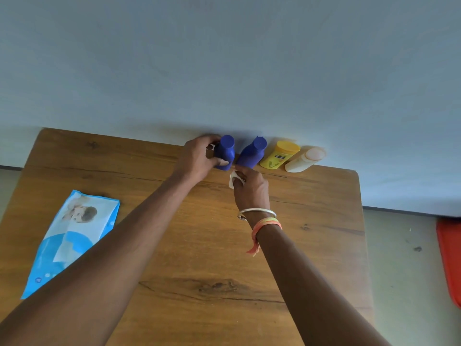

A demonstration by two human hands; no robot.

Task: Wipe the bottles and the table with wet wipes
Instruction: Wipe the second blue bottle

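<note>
Several bottles stand in a row at the far edge of the wooden table (199, 245), against the wall. My left hand (197, 158) grips the leftmost blue bottle (225, 152), fingers round its back and thumb on its front. Beside it stand a second blue bottle (252, 153), a yellow bottle (279, 154) and a cream bottle (304, 159). My right hand (249, 188) holds a crumpled white wet wipe (233, 179) on the table just in front of the two blue bottles.
A blue and white wet-wipes pack (72, 238) lies flat on the table's left side. A red object (451, 258) sits on the floor to the right, past the table edge. The grey wall rises right behind the bottles.
</note>
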